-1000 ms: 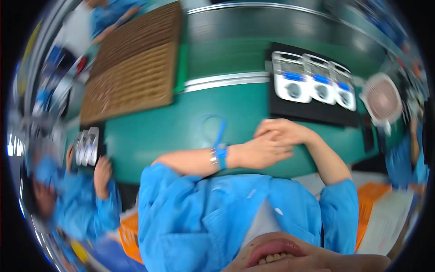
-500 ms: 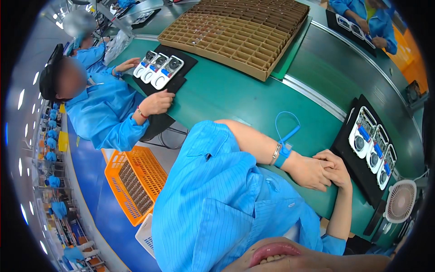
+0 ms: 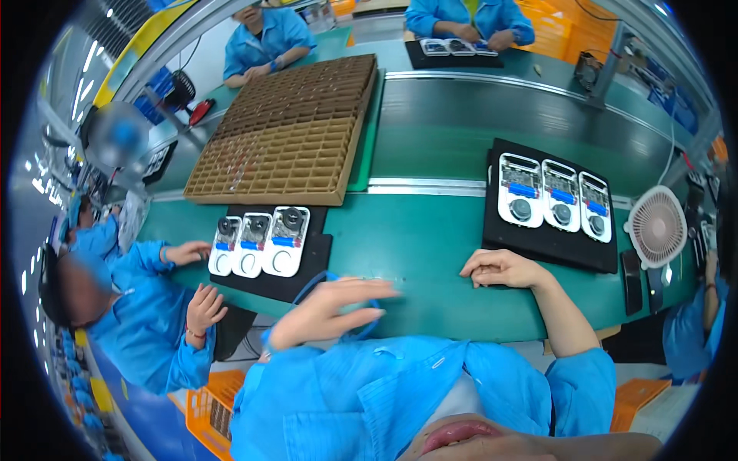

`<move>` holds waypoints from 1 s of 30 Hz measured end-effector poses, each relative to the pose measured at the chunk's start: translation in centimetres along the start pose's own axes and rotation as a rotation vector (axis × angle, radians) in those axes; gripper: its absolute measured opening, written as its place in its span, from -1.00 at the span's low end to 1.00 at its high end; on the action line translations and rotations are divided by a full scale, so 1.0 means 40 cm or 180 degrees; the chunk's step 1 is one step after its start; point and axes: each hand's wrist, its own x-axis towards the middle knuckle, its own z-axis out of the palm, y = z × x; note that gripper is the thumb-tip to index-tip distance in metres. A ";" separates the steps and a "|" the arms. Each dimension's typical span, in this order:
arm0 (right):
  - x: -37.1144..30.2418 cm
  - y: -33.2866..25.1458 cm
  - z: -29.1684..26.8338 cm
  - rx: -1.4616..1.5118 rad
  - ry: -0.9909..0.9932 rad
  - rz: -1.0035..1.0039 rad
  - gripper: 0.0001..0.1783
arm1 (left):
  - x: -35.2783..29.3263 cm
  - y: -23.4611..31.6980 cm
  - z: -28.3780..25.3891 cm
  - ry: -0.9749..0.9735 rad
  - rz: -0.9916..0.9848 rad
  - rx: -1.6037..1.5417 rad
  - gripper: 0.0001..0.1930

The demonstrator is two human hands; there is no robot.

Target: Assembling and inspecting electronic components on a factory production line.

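My left hand [image 3: 330,307] hovers blurred over the near edge of the green table [image 3: 415,246], fingers spread and holding nothing. A blue looped cord [image 3: 307,286] lies under it and runs to my wrist. My right hand [image 3: 503,269] rests on the table with fingers loosely curled and nothing in them. It lies just in front of a black mat [image 3: 538,242] that carries three white device housings [image 3: 550,192] with blue parts.
A second black mat with three white housings [image 3: 261,242] lies to the left, in front of a seated co-worker [image 3: 146,323] in blue. Behind it stands a brown cardboard grid tray [image 3: 292,131]. A small white fan [image 3: 657,227] stands at right. More people sit across the belt [image 3: 500,123].
My hands were clasped together; now they are apart, the left one swung out to the left and blurred. The view has turned to face the table squarely.
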 end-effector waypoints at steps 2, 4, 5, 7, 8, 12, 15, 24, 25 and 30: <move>-0.007 0.011 -0.005 0.0144 0.0021 -0.0042 -0.69 | -0.068 0.017 -0.075 0.0494 -0.0226 0.0083 -0.64; -0.008 0.006 -0.014 0.0077 0.0135 0.0023 -0.68 | -0.134 -0.004 -0.128 0.1412 -0.0681 0.0313 -0.63; -0.004 0.010 -0.004 0.0421 0.0393 -0.0016 -0.65 | -0.158 -0.044 -0.166 0.1807 -0.1277 0.0072 -0.65; 0.055 -0.002 0.029 0.0488 0.0284 0.0006 -0.50 | -0.230 -0.114 -0.220 0.2956 -0.1084 0.0601 -0.69; 0.087 -0.005 0.051 0.0491 0.0281 0.0030 -0.44 | -0.285 -0.213 -0.258 0.3247 -0.1230 0.0600 -0.67; 0.225 -0.010 0.144 0.0923 0.0358 0.0207 -0.24 | -0.533 -0.633 -0.398 0.3664 -0.2095 0.1732 -0.50; 0.309 -0.023 0.203 0.1328 0.0526 0.0271 -0.15 | -0.482 -0.731 -0.404 0.3361 -0.2796 0.1508 -0.38; 0.543 0.042 0.306 0.1864 0.0968 0.0169 0.20 | -0.476 -0.691 -0.396 0.3464 -0.2410 -0.0188 -0.38; 0.546 0.028 0.303 0.1895 0.1244 0.0289 -0.12 | -0.452 -0.655 -0.373 0.3394 -0.2319 -0.0680 -0.40; 0.521 0.036 0.323 0.0787 0.2095 -0.0146 -0.73 | -0.438 -0.479 -0.239 0.2960 -0.2299 -0.1127 -0.62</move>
